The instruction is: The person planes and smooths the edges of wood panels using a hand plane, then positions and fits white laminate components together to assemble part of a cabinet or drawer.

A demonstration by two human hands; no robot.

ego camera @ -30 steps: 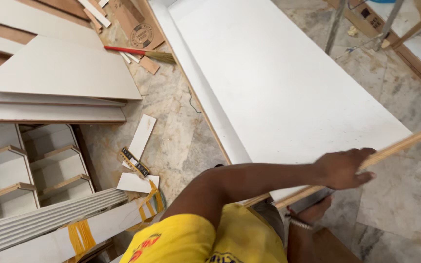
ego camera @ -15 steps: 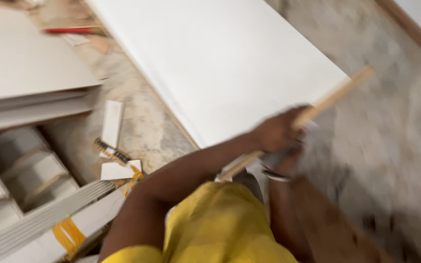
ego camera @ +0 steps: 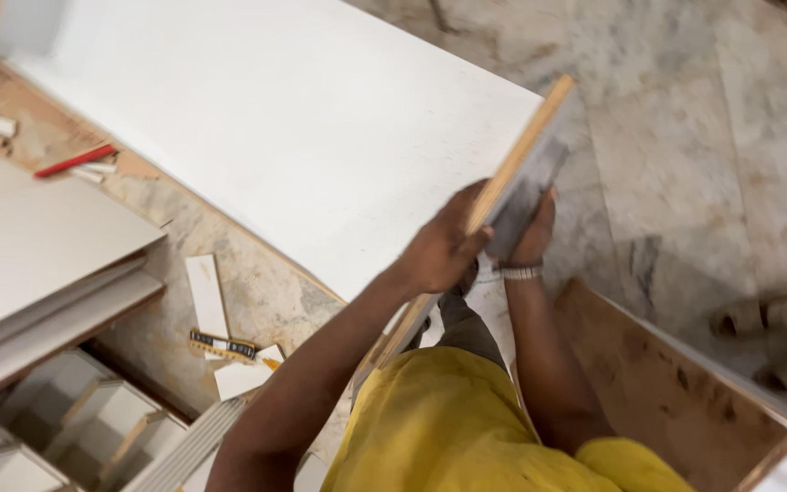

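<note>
At the near corner of the big white panel (ego camera: 257, 137), both hands now clamp one long narrow wooden strip (ego camera: 503, 178). The left hand (ego camera: 444, 251) is closed around its middle, fingers wrapped over the pale edge, and the right hand (ego camera: 532, 232), a metal watch (ego camera: 518, 271) on its wrist, presses against the strip's grey face from the right. A second ago the strip lay nearly level across the panel's near end, held low; now it stands steep, its far tip lifted up by the panel's right corner, its near end dropping toward the yellow shirt (ego camera: 466, 428). So the strip is being swung and re-gripped with two hands rather than one, up off the board. Left on the marble floor (ego camera: 712, 146) lie a small offcut (ego camera: 205, 293) and a folding rule (ego camera: 222, 345); a red pencil (ego camera: 75, 160) sits farther left. A brown plywood box (ego camera: 667, 392) waits near right.
</note>
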